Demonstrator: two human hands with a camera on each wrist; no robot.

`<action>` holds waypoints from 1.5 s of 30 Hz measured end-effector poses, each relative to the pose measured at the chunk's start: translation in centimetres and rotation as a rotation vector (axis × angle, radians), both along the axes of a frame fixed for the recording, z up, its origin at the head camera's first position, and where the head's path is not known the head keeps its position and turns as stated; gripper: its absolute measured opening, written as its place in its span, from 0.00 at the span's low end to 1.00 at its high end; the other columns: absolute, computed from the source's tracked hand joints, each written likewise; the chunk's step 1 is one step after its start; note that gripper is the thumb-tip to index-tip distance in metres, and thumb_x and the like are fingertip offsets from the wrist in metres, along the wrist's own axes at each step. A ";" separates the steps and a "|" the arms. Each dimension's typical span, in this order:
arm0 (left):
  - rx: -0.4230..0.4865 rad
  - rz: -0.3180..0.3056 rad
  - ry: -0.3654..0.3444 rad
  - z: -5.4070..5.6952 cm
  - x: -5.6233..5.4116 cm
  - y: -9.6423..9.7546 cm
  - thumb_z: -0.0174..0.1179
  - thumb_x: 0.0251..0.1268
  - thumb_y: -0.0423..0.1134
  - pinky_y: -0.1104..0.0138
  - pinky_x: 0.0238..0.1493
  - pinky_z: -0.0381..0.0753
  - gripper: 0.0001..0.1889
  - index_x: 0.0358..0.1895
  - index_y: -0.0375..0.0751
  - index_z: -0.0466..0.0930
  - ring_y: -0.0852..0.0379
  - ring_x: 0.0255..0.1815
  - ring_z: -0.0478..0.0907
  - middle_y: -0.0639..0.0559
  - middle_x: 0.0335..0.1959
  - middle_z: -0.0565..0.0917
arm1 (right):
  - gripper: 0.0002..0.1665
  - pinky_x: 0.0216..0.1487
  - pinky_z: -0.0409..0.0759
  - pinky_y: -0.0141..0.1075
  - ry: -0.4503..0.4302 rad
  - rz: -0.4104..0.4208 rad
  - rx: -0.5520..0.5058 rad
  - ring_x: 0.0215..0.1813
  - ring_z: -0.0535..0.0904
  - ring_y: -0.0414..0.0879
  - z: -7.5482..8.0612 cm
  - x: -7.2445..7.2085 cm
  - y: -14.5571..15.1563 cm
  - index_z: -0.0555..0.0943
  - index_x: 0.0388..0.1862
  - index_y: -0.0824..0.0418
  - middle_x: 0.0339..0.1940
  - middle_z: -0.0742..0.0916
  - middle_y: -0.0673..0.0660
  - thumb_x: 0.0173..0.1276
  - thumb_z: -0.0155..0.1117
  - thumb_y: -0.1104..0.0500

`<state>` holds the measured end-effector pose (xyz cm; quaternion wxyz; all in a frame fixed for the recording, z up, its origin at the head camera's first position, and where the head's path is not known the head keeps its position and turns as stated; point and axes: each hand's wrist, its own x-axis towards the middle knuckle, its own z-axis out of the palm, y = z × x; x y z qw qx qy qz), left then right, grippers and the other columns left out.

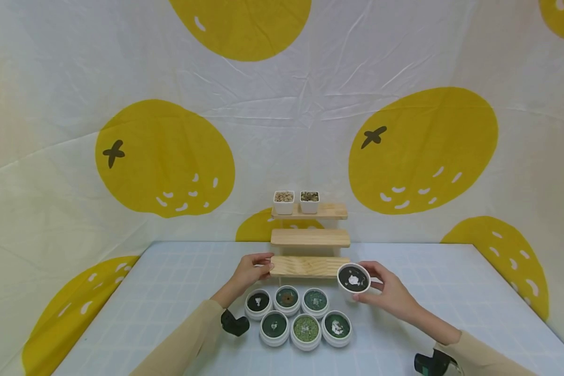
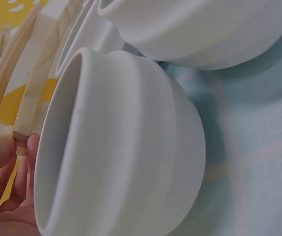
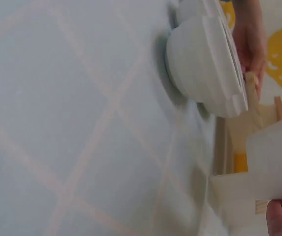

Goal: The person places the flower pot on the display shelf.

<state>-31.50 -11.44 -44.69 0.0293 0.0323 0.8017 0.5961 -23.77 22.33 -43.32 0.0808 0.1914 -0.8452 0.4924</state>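
A three-tier wooden shelf stand point(image 1: 310, 267) stands at the back of the table. My left hand point(image 1: 250, 272) pinches the left end of its lowest board, thumb and fingers around the edge in the left wrist view. My right hand point(image 1: 389, 293) holds a round white pot point(image 1: 342, 287) by its side, raised by the right end of that board. Dark fill with a whitish patch shows in the pot. In the right wrist view, the held pot point(image 3: 273, 157) is at the right edge, with my fingers point(image 3: 277, 221) under it.
Several round white pots point(image 1: 305, 342) with dark or green fill stand in two rows before the stand. Two small square pots point(image 1: 283, 208) sit on the top board, one with pebbles. Behind the table hangs a white cloth point(image 1: 282, 146) with yellow fruit shapes.
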 end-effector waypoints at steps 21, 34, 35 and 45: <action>0.018 -0.008 -0.006 0.8 0.6 0.1 0.60 0.62 0.26 0.63 0.35 0.87 0.18 0.56 0.26 0.77 0.63 0.27 0.77 0.37 0.40 0.81 | 0.40 0.50 0.78 0.20 -0.015 0.008 -0.018 0.50 0.74 0.27 2.4 -0.8 1.0 0.70 0.60 0.68 0.55 0.81 0.65 0.50 0.78 0.61; 0.006 -0.006 -0.014 -0.1 -0.1 0.0 0.61 0.62 0.28 0.70 0.32 0.86 0.18 0.56 0.31 0.79 0.62 0.29 0.78 0.39 0.42 0.82 | 0.38 0.50 0.77 0.19 -0.040 -0.040 -0.036 0.49 0.73 0.29 4.0 -1.8 1.0 0.68 0.63 0.69 0.56 0.78 0.68 0.56 0.74 0.61; 0.005 -0.008 -0.014 0.0 -0.1 -0.1 0.61 0.62 0.28 0.70 0.32 0.86 0.18 0.56 0.31 0.79 0.62 0.29 0.78 0.39 0.42 0.82 | 0.38 0.50 0.77 0.18 -0.044 -0.047 -0.033 0.50 0.74 0.30 4.1 -1.9 1.0 0.68 0.64 0.68 0.57 0.78 0.67 0.57 0.73 0.60; 0.012 -0.027 -0.015 0.0 0.0 -0.1 0.61 0.62 0.29 0.70 0.32 0.86 0.18 0.57 0.30 0.78 0.62 0.30 0.78 0.39 0.42 0.81 | 0.38 0.48 0.78 0.19 -0.051 -0.057 -0.084 0.51 0.75 0.36 5.2 -2.8 0.8 0.66 0.66 0.67 0.59 0.77 0.68 0.59 0.71 0.62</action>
